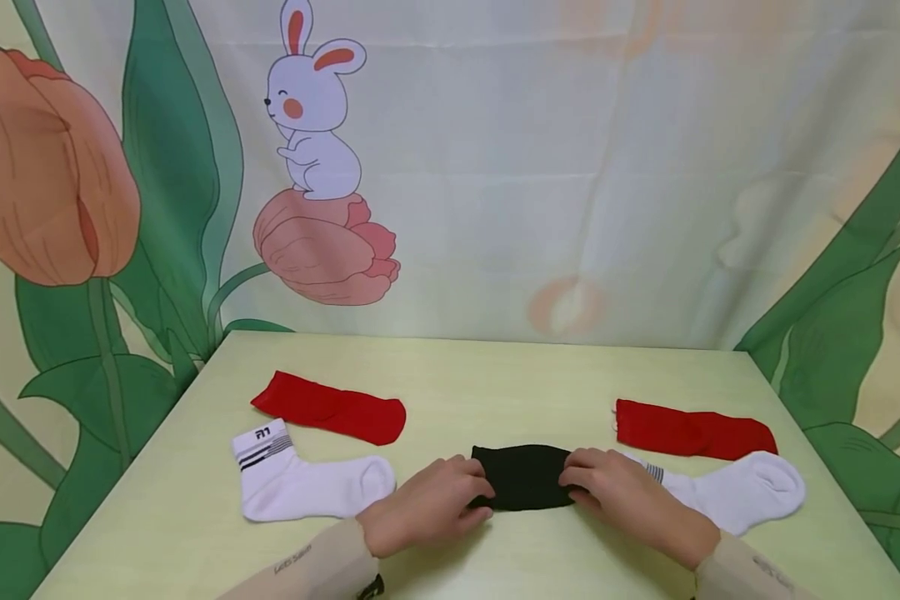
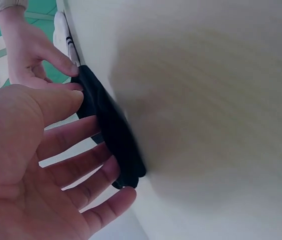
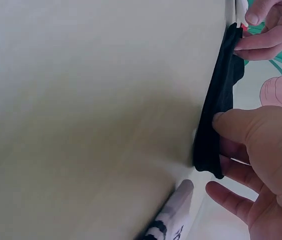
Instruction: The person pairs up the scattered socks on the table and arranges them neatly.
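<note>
A dark black sock (image 1: 527, 477) lies flat across the near middle of the table, its two ends partly covered by the hands. In the left wrist view the black sock (image 2: 112, 132) shows layered, folded edges. My left hand (image 1: 438, 504) is at its left end, fingertips touching the fabric with fairly straight, spread fingers; the thumb stands apart from the cloth in the right wrist view. At the opposite end, my right hand (image 1: 626, 500) pinches the sock, thumb (image 3: 226, 124) on the near face and fingers behind it.
On the left lie a red sock (image 1: 333, 408) and a white striped sock (image 1: 307, 486). To the right are another red sock (image 1: 693, 429) and a second white sock (image 1: 750, 492), partly behind the right hand. A printed curtain (image 1: 495, 167) hangs behind the table (image 1: 450, 392).
</note>
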